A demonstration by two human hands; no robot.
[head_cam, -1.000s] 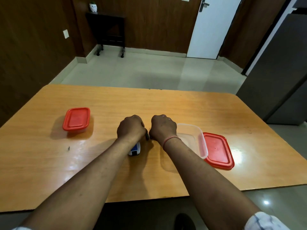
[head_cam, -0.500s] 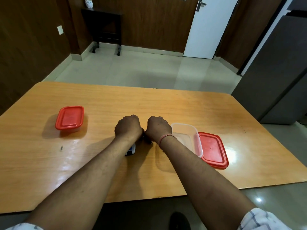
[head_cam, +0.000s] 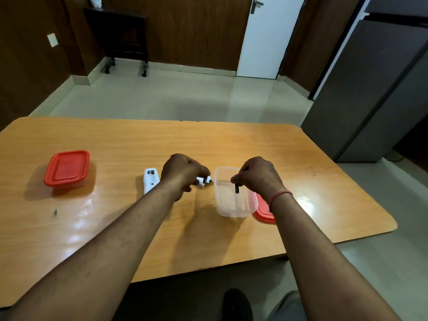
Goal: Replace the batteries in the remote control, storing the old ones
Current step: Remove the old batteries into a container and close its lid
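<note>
The white remote (head_cam: 151, 180) lies on the table with its open battery bay facing up, just left of my left hand (head_cam: 183, 173). That hand pinches a small dark battery (head_cam: 205, 180) at its fingertips. A white piece (head_cam: 201, 183), likely the cover, sits right beneath them; I cannot tell whether it is held. My right hand (head_cam: 257, 176) grips a second dark battery (head_cam: 236, 188), hanging upright over the open clear container (head_cam: 231, 210).
The clear container's red lid (head_cam: 262, 213) lies against its right side, partly under my right wrist. A closed container with a red lid (head_cam: 67, 167) stands at the table's left. A small dark speck (head_cam: 55, 212) lies near the front left.
My hands were together over the remote and have now moved apart. The remote is uncovered on the table. My right hand has moved right over the clear container with a battery.
</note>
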